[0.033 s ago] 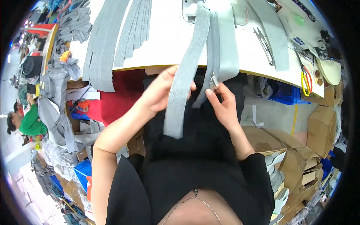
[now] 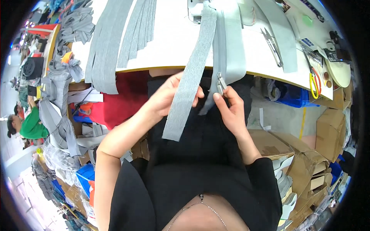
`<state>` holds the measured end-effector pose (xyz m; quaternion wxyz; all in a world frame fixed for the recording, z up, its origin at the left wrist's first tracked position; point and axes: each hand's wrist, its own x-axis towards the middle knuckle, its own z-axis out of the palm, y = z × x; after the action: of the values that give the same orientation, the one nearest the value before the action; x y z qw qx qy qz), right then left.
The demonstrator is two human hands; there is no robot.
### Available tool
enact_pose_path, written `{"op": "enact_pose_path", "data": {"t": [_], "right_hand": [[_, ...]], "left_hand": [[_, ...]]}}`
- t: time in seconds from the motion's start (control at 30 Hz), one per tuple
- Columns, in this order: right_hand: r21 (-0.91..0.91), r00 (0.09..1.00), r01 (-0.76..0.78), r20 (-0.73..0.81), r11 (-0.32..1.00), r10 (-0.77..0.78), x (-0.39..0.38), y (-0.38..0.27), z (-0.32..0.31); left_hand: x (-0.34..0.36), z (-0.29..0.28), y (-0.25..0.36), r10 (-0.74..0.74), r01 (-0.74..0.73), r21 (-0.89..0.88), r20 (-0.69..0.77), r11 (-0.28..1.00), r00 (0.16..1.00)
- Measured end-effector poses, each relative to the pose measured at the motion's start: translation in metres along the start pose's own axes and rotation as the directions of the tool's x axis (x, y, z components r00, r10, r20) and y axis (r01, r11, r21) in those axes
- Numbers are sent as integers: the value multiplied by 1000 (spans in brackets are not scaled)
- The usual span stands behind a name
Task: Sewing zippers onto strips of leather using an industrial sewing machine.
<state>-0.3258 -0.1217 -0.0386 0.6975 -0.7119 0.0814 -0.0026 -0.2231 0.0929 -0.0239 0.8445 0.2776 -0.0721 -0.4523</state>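
A grey fabric strip (image 2: 189, 82) hangs from the table over its near edge, its cut end loose above my lap. My left hand (image 2: 163, 99) is curled behind this strip, with fingertips showing past its right side; the strip hides most of the fingers. Alongside runs a grey zipper (image 2: 219, 50) with a metal slider (image 2: 221, 82) near its lower end. My right hand (image 2: 234, 109) pinches the zipper's edge just beside the slider, thumb and index finger together. A smooth pale grey panel (image 2: 236, 50) lies right of the zipper. Both lead up to a metal machine plate (image 2: 195, 10).
Stacked grey strips (image 2: 110, 50) lie on the white table (image 2: 165, 50) at left. Thread snips (image 2: 273, 48) and yellow-handled scissors (image 2: 313, 85) lie at right. Cardboard boxes (image 2: 329, 133) and a blue bin (image 2: 287, 96) stand below. A person in green (image 2: 34, 123) is far left.
The loose lower end of the fabric strip has swung left and slightly up. My right hand has shifted slightly down, and the slider shows more plainly.
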Motion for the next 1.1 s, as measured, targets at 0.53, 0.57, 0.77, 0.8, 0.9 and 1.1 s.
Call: {"op": "enact_pose_path", "data": {"t": [0.53, 0.57, 0.77, 0.8, 0.9, 1.1], "right_hand": [[-180, 984, 82, -139, 980, -107, -19, -16, -4], [-218, 985, 83, -132, 972, -113, -19, -17, -4], [-327, 992, -8, -125, 945, -35, -23, -14, -7], [-324, 992, -16, -126, 946, -26, -26, -16, -7], [-390, 995, -23, -96, 920, -16, -39, -23, -10], [-366, 999, -26, -35, 930, 14, -72, -28, -25]], "left_hand": [[35, -6, -53, 196, 23, 691, -236, 722, 952], [33, -2, -54, 198, -16, 637, -216, 771, 956], [20, 6, -55, 137, -9, 504, -219, 864, 966], [18, 4, -56, 95, 29, 466, -239, 884, 966], [19, 21, -57, 144, 54, 601, -277, 797, 950], [12, 28, -50, -37, 179, 699, -213, 692, 976]]}}
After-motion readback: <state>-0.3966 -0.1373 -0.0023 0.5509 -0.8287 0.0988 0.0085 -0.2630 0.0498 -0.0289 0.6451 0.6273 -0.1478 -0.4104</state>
